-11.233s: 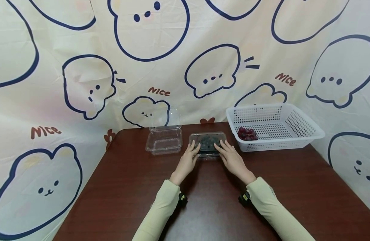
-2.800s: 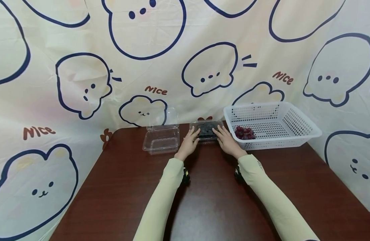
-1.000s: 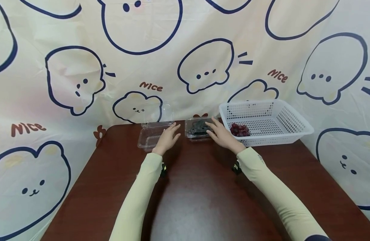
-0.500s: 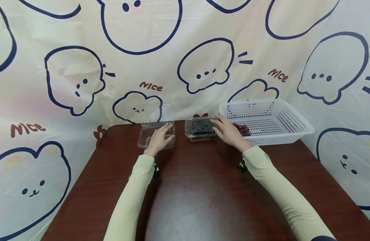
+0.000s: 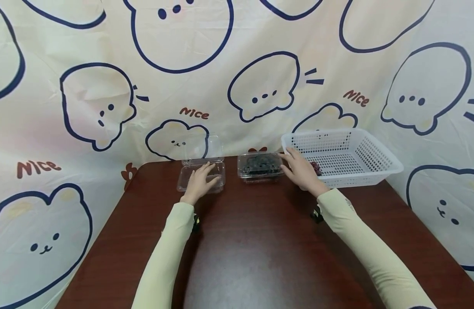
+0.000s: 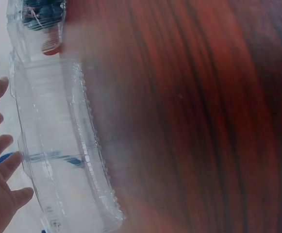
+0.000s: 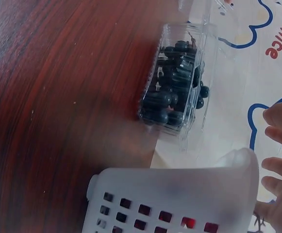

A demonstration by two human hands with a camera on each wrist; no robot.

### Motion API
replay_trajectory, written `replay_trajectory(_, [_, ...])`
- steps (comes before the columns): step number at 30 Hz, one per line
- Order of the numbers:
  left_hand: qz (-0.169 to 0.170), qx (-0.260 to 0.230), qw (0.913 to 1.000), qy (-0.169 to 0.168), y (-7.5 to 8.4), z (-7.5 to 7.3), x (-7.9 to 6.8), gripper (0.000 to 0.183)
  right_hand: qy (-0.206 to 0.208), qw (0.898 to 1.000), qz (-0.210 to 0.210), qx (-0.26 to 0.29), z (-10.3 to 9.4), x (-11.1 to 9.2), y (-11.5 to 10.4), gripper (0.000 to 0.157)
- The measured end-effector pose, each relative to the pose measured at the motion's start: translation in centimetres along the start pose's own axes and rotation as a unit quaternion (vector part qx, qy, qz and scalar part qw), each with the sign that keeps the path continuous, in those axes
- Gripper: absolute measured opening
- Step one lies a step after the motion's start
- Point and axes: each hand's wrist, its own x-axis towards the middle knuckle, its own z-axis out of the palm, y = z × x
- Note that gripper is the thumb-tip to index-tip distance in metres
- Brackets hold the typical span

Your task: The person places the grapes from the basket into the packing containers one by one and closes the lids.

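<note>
My left hand (image 5: 199, 184) is over the clear plastic box (image 5: 218, 182) at the back left, whose lid stands raised behind it. Its fingers are spread, and in the left wrist view they lie along the box's edge, holding nothing. My right hand (image 5: 301, 172) reaches over the left end of the white basket (image 5: 360, 176), fingers loosely bent. Beneath it, a bunch of red grapes (image 5: 316, 168) in the basket is mostly hidden by the hand. Between the hands sits a lidded clear box (image 7: 153, 77) of dark grapes (image 7: 167, 99).
All the containers stand on a dark red-brown wooden table (image 5: 237, 249), near its back edge. Right behind them hangs a pale cloth (image 5: 206, 90) printed with cartoon bears. The basket's slotted wall rises beside the dark grape box.
Earlier both hands were on the dark grape box, which slid back toward the cloth. Then they parted: the left hand moved left over the other box, the right hand moved right over the basket's end.
</note>
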Motion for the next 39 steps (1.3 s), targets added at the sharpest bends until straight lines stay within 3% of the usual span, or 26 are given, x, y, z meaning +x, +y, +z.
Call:
replay_trajectory(9, [-0.007, -0.002, 0.9999, 0.011, -0.6, -0.2, -0.4, 0.061, 0.007, 0.999, 0.042, -0.014, -0.6, -0.6, 0.6, 0.044])
replay_trajectory(20, [-0.015, 0.003, 0.9994, 0.032, -2.5, -0.6, -1.1, 0.060, 0.024, 0.998, 0.045, -0.023, -0.9, -1.4, 1.7, 0.047])
replay_trajectory(39, [-0.075, 0.008, 0.9966, 0.033, -5.0, -1.1, -2.4, 0.063, -0.003, 0.993, 0.116, 0.006, -1.8, -2.5, 2.6, 0.066])
